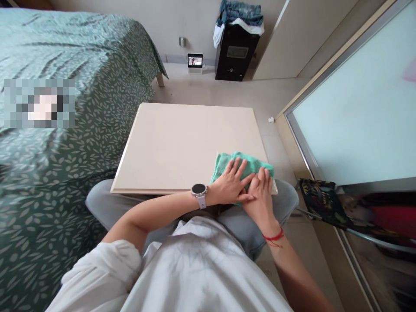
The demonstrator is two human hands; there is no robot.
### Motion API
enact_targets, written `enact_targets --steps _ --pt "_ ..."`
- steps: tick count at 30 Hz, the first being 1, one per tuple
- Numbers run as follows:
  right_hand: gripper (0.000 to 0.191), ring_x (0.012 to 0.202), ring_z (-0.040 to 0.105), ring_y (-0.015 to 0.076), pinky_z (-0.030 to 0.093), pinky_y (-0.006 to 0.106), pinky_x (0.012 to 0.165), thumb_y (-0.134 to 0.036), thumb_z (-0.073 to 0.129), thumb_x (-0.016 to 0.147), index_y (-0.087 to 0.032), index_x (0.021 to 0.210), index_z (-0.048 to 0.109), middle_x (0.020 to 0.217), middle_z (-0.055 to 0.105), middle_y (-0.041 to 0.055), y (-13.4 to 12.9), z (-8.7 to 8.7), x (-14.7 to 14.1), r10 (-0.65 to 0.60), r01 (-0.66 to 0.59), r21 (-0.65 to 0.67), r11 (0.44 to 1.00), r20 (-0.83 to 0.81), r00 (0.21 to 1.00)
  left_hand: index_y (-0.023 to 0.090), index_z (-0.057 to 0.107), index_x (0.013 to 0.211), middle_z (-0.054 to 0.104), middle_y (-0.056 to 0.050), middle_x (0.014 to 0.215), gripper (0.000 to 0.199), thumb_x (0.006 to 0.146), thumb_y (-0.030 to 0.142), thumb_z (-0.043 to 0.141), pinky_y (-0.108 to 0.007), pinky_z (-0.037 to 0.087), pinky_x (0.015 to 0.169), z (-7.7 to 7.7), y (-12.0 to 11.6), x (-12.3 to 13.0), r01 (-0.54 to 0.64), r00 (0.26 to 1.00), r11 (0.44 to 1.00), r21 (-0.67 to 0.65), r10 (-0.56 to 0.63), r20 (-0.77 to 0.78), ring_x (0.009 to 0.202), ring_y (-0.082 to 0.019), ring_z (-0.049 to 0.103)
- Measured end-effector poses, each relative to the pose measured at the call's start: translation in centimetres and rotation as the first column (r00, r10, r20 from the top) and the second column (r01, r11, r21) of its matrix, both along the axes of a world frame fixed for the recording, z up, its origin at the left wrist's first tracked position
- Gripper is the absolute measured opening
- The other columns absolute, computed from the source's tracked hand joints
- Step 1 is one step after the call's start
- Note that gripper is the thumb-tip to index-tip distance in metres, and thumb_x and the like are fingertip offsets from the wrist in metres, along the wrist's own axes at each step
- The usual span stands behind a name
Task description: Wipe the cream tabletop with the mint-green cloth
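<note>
A folded green cloth (250, 161) lies on the near right corner of a cream tabletop (191, 138), part of it hanging by the front edge. My left hand (230, 185), with a watch (199, 190) on its wrist, rests flat on the cloth with the fingers spread. Against it on the right, my right hand (260, 199) presses on the cloth's right part, fingers mostly stretched out. A red string bracelet (273, 236) circles that wrist. Thumb and finger of the two hands overlap near the middle. The cloth under the palms is hidden.
On the left stands a bed with a green leaf-patterned cover (107, 86). A black cabinet (236, 54) with clothes on top and a small lit screen (195, 61) are by the far wall. Frosted sliding doors (360, 99) run along the right. My knees are under the table's front edge.
</note>
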State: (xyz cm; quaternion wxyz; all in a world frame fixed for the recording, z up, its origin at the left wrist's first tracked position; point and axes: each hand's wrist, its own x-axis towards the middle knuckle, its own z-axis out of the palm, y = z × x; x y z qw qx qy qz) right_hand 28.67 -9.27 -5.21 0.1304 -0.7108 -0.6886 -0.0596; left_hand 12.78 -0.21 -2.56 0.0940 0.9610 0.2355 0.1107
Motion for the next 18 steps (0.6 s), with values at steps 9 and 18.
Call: enact_targets --steps 9,18 --pt "0.080 0.172 0.036 0.0539 0.032 0.080 0.137 -0.041 0.061 0.110 0.004 0.174 0.046 0.184 0.035 0.0365 3.0 2.5 -15.4 0.423 -0.418 -0.136 0.898 0.005 0.906 0.002 0.041 0.178 0.025 -0.037 0.184 0.108 0.109 0.084 0.041 -0.075 0.027 0.139 -1.2 -5.0 -17.8 -0.403 0.914 0.909 0.107 0.406 -0.002 0.175 -0.057 0.020" --pt "0.064 0.175 0.035 0.0456 0.036 0.070 0.140 -0.026 0.036 0.120 0.001 0.178 0.040 0.187 0.031 0.0298 7.0 5.1 -29.4 0.773 -0.761 -0.223 0.609 -0.048 0.633 -0.001 0.041 0.176 0.027 -0.035 0.186 0.086 0.115 0.058 0.026 -0.077 0.020 0.141 -1.5 -9.5 -27.4 -0.895 0.442 0.444 -0.046 0.896 0.045 0.179 -0.047 0.016"
